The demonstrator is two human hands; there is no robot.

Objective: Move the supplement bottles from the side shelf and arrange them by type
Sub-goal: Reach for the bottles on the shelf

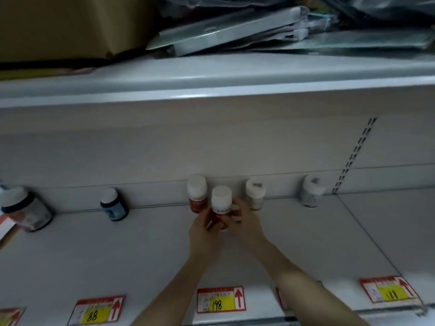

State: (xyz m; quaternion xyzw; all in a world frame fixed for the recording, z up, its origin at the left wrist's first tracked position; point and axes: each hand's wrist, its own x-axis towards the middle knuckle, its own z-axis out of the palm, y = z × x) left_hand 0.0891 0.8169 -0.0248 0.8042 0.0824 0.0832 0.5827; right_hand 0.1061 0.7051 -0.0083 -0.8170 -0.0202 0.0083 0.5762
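- You face a pale grey shelf point(306, 243) in dim light, with a plain back panel point(164, 149) and a slotted rail point(355, 156) up and to the right of your hands.
- Above your hands, an upper shelf point(211, 74) carries a cardboard box point(58, 27) and a heap of flat plastic packets point(235, 31).
- Red and yellow price tags point(221, 300) line the front edge, just below your forearms.
- Your left hand point(204, 234) and right hand point(244, 222) both curl round a red bottle point(220, 205) with a white cap, upright on the shelf.
- Just behind your left hand, a second red bottle point(197, 192) stands against the back panel.
- Beyond your right hand stands a pale bottle point(255, 194), and further right a grey bottle point(312, 190).
- Well left of your hands are a dark blue bottle point(114, 204) and a large dark jar point(26, 209).
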